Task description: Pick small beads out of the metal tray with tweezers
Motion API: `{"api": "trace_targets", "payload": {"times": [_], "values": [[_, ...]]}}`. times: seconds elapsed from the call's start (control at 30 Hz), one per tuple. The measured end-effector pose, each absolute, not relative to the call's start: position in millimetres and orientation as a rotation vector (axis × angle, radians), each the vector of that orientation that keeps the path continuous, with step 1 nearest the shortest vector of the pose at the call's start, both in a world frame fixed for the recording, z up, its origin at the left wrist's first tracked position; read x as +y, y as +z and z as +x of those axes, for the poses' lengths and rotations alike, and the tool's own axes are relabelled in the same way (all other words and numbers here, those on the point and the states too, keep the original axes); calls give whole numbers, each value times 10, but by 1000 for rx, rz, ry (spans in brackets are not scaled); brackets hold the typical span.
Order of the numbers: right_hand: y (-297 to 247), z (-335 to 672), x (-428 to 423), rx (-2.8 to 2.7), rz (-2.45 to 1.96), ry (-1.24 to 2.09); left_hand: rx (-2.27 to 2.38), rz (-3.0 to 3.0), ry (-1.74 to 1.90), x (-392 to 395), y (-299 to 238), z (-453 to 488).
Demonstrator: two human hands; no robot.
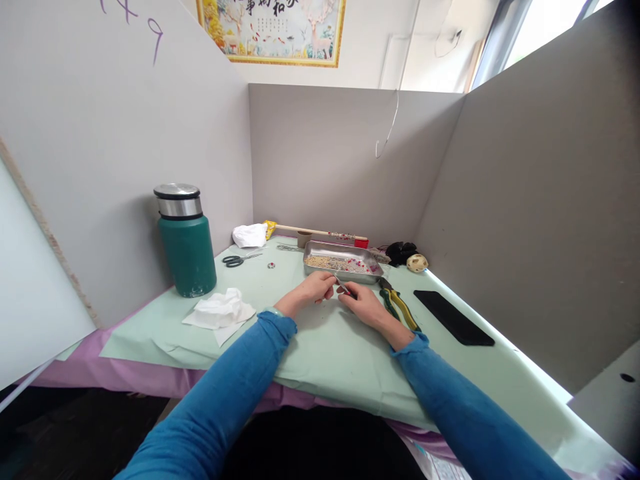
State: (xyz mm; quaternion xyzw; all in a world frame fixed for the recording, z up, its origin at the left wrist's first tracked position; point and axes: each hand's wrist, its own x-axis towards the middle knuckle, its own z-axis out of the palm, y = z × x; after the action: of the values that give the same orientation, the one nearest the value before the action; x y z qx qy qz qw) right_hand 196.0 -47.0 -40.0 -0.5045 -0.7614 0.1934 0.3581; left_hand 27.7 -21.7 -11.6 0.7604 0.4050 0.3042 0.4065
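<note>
My left hand [309, 292] and my right hand [364, 305] meet over the pale green mat [320, 347], just in front of a metal tray [341, 261] of small beads. Both hands are closed in a pinch. The right hand grips a thin metal needle-like tool [342, 285] whose tip points to the left fingers. What the left fingers pinch is too small to name. Both arms wear blue sleeves.
A green flask [186, 241] stands at the left, with crumpled tissue [220, 311] before it. Scissors [239, 259] and another white wad [250, 235] lie behind. Pliers [396, 303] and a black phone [453, 317] lie at the right. Grey partition walls enclose the desk.
</note>
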Motion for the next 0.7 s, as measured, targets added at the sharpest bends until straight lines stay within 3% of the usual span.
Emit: {"api": "trace_targets", "payload": {"times": [0.7], "values": [[-387, 1952, -483, -1962, -1318, 442, 1044, 1936, 768, -175, -152, 287]]}}
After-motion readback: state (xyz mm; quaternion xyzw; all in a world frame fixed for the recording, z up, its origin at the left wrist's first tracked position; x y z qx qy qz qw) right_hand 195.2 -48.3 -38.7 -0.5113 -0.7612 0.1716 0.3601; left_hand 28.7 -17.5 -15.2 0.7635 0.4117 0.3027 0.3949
